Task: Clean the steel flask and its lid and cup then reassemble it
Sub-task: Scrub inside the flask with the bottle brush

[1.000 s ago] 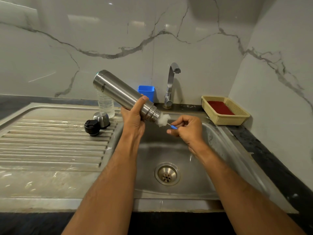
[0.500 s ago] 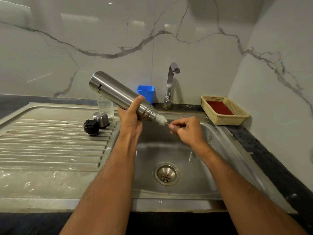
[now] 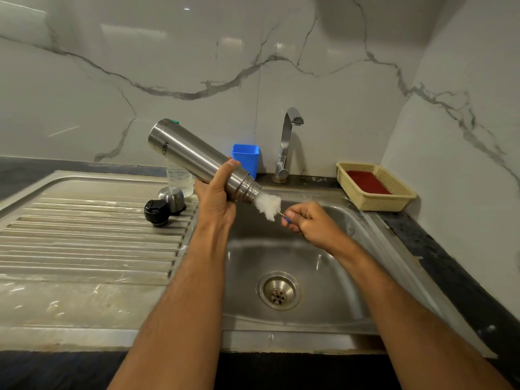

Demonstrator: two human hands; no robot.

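Steel flask (image 3: 197, 161), mouth tilted down over sink (image 3: 351, 237), gripped round its neck by left hand (image 3: 216, 198); right hand (image 3: 309, 223) pinches bottle brush (image 3: 268, 205) at mouth; interior scrubbing underway; lid (image 3: 156, 211) and cup (image 3: 171, 197) await on drainboard (image 3: 84, 243); next likely rinsing.

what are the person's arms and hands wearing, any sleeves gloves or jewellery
Nothing is worn as far as the view reaches. Both forearms are bare to the bottom edge of the picture, with no sleeve or cuff showing. The left hand and the right hand have no gloves, and no ring, watch or band shows on the fingers or wrists. The nails look short and unpainted.
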